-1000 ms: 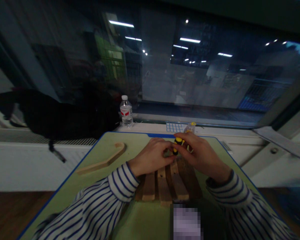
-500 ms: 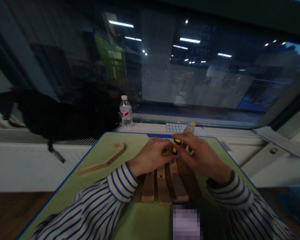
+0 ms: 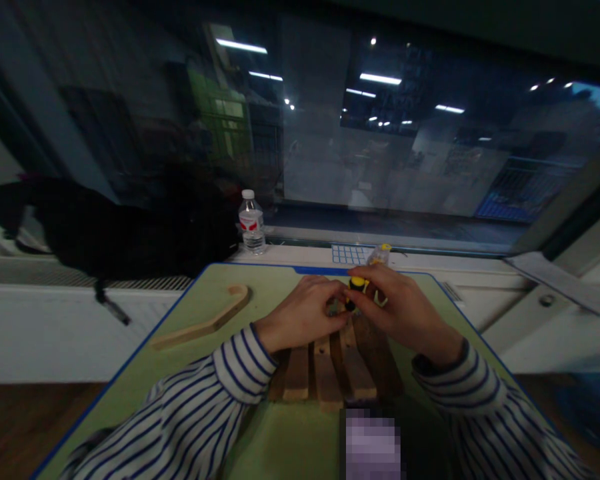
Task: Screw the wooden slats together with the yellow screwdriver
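My right hand (image 3: 400,308) is closed, with thumb and fingers round a small yellow-and-black stubby screwdriver (image 3: 357,284), which stands over the far part of a wooden piece. My left hand (image 3: 305,308) is pinched at the lower end of the screwdriver; what its fingertips hold is hidden. Under both hands lies the wooden piece, with several light slats (image 3: 327,387) side by side over a darker board (image 3: 380,353). Small dark holes or screw heads show in the slats. My hands cover its far end.
A hook-shaped wooden strip (image 3: 207,327) lies on the green table (image 3: 260,440), to the left. Beyond the table, a water bottle (image 3: 251,227) and a clear bag with yellow (image 3: 380,255) stand by the window. A black backpack (image 3: 120,233) is at the far left.
The screwdriver and the fingers of my right hand have turned slightly, and more of its yellow top shows. My left hand stays almost where it was.
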The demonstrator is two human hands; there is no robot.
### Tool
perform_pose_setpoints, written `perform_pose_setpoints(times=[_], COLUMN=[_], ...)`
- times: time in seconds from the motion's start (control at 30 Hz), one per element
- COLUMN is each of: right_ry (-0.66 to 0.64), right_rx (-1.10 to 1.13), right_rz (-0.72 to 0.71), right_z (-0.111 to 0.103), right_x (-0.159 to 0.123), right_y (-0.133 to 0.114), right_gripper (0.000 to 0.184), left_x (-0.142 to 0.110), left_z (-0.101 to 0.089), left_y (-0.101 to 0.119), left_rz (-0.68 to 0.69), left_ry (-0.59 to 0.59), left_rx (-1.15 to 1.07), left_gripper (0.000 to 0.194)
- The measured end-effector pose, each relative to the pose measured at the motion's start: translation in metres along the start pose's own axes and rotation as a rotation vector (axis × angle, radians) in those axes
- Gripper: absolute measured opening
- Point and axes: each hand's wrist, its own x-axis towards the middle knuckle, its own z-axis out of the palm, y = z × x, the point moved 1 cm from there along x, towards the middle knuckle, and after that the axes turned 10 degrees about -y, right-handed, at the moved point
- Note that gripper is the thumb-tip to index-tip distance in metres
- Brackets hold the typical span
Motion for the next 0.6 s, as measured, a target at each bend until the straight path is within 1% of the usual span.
perform_pose_setpoints(times=[0.3,0.4,0.5,0.6], right_ry=[0.015,0.002,-0.006,-0.01], right_rx=[-0.008,0.001,0.001,0.002], right_rz=[0.0,0.005,0.0,-0.046], right_z=[0.0018,0.0025,0.0023,0.001], right_x=[0.0009,0.0004,0.0,0.0003], right_y=[0.0022,0.0016,0.0001,-0.0011], right_gripper=[0.027,0.029,0.034,0.042], left_x=[0.0003,0.0008,0.001,0.001], left_z=[-0.0013,-0.0012,-0.0008,-0.0004], left_y=[-0.0015,-0.0027,-0.0034,-0.0039], left_rz=[-0.006,-0.009,0.0,0.007], left_ry=[-0.002,0.007,0.029,0.028], left_rx=[-0.006,-0.009,-0.017,-0.019], left_gripper=[0.021,0.021,0.018,0.018])
